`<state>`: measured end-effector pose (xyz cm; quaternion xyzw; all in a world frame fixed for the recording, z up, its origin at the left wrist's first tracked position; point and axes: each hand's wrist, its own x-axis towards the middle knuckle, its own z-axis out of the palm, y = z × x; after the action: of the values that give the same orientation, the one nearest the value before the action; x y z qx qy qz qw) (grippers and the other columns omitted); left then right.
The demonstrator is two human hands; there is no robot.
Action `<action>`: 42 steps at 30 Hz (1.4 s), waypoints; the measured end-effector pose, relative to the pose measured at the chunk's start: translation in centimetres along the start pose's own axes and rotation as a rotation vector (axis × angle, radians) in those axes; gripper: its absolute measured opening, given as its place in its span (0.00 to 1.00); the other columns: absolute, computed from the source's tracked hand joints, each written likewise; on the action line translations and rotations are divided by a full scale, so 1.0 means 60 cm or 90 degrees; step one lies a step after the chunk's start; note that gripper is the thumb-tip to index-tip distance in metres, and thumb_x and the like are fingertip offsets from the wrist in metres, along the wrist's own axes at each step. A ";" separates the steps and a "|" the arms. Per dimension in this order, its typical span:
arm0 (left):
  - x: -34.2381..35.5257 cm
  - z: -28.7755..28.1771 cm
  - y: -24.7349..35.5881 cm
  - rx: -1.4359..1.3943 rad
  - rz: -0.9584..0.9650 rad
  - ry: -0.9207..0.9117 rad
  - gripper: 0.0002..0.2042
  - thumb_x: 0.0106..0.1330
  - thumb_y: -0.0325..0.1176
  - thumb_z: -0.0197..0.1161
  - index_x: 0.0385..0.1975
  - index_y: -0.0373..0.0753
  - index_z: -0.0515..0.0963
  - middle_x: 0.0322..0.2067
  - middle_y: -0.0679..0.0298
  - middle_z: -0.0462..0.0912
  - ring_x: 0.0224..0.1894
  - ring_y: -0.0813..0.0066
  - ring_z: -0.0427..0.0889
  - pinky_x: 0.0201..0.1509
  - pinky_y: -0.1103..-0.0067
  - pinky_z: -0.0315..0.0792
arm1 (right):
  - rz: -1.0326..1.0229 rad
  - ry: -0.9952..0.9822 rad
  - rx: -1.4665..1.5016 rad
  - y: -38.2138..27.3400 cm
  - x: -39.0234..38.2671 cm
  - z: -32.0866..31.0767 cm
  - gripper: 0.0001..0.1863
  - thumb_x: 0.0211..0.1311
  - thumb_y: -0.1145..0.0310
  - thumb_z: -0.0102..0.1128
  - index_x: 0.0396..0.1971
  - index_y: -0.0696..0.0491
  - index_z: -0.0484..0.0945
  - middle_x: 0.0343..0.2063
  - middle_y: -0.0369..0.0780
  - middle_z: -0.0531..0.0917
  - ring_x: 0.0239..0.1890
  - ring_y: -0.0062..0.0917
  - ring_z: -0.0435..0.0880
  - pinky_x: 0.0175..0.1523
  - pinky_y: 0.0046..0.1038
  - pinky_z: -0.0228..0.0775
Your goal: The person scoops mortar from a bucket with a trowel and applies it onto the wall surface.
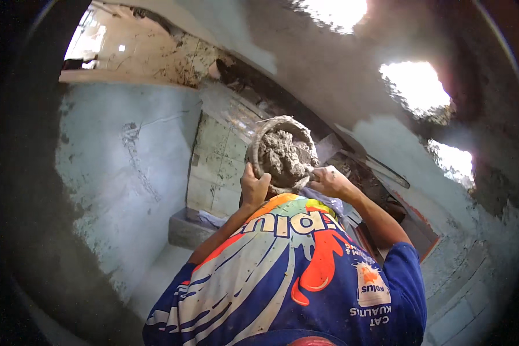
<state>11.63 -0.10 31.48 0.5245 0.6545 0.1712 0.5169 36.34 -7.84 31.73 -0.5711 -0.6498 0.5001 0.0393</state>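
A round bucket (255, 151), its rim crusted grey, is held in front of my chest with its mouth facing up. Wet grey mortar (282, 158) is heaped inside it. My left hand (255, 185) grips the near left side, thumb against the rim and fingers hidden behind the wall. At the near right side, my right hand (330, 181) is closed around a short mortar-caked tool handle (309, 171). The working end of that tool cannot be made out in the mortar.
A pale, patchily plastered wall (127, 184) stands at left, with a ledge (127, 76) above it. Tiles (216, 161) lie below, beside a grey block-like edge (184, 230). Debris and a long dark strip (389, 173) are at right. Another rough wall has bright openings (416, 86).
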 end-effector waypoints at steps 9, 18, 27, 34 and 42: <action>0.053 0.060 -0.076 -0.019 0.175 0.022 0.27 0.51 0.23 0.56 0.55 0.27 0.68 0.51 0.54 0.76 0.48 0.65 0.76 0.54 0.72 0.70 | 0.181 0.148 0.268 0.051 -0.060 0.102 0.29 0.53 0.44 0.58 0.36 0.59 0.81 0.33 0.53 0.83 0.38 0.43 0.83 0.45 0.40 0.72; 0.064 0.136 -0.032 0.038 0.089 0.015 0.26 0.46 0.32 0.63 0.45 0.23 0.70 0.42 0.49 0.78 0.41 0.63 0.78 0.47 0.72 0.73 | -0.249 0.611 0.917 0.005 -0.333 -0.004 0.14 0.66 0.61 0.54 0.39 0.57 0.77 0.24 0.37 0.78 0.24 0.21 0.78 0.28 0.24 0.71; 0.075 0.183 0.004 -0.035 0.100 -0.040 0.23 0.48 0.30 0.63 0.44 0.24 0.71 0.39 0.51 0.78 0.41 0.65 0.78 0.45 0.72 0.73 | -0.163 1.619 0.371 -0.194 -0.724 -0.175 0.15 0.60 0.77 0.55 0.48 0.54 0.70 0.29 0.36 0.76 0.24 0.19 0.75 0.26 0.23 0.71; 0.076 0.220 0.022 -0.008 0.134 -0.095 0.19 0.49 0.30 0.61 0.41 0.27 0.71 0.36 0.54 0.78 0.37 0.69 0.77 0.41 0.74 0.73 | -0.023 2.186 -0.066 -0.059 -0.980 -0.232 0.20 0.60 0.61 0.62 0.44 0.58 0.70 0.35 0.45 0.80 0.32 0.28 0.82 0.34 0.33 0.74; 0.051 0.226 0.046 0.049 0.212 -0.193 0.15 0.51 0.29 0.60 0.38 0.30 0.72 0.33 0.58 0.77 0.33 0.72 0.76 0.36 0.75 0.72 | 0.565 1.145 -0.355 0.061 -0.552 -0.101 0.13 0.56 0.68 0.58 0.41 0.54 0.72 0.25 0.42 0.78 0.23 0.32 0.78 0.26 0.35 0.68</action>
<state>24.88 -0.71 26.57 0.6645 0.4798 0.1487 0.5533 54.08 -30.65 49.44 -0.9097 -0.2049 -0.3086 0.1879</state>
